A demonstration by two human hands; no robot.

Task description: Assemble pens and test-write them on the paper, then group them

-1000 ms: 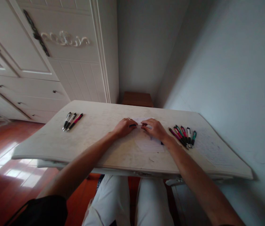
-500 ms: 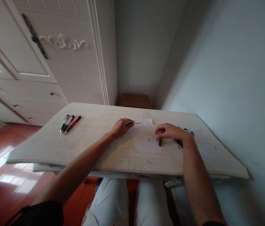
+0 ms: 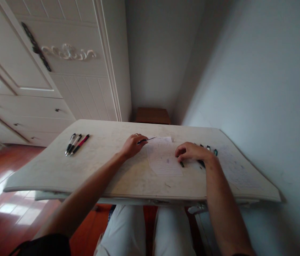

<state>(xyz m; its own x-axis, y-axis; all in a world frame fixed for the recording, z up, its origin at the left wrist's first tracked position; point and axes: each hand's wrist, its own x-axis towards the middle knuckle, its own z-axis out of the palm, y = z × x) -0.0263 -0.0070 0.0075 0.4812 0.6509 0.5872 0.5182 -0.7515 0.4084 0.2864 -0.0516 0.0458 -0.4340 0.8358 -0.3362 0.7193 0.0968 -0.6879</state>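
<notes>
From afar, my left hand (image 3: 133, 145) pinches a dark pen section (image 3: 141, 141); a black pen piece (image 3: 182, 164) slants nearward beside my right hand (image 3: 191, 151), grip unclear.

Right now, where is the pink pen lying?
In the head view, the pink pen lies toward the left end of the table, right of two white pens and left of the left hand.

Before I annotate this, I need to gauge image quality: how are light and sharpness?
Head view: glare on the red floor; head view: right wall darker toward its left; head view: slim dark piece in the left hand too soft to identify.
</notes>
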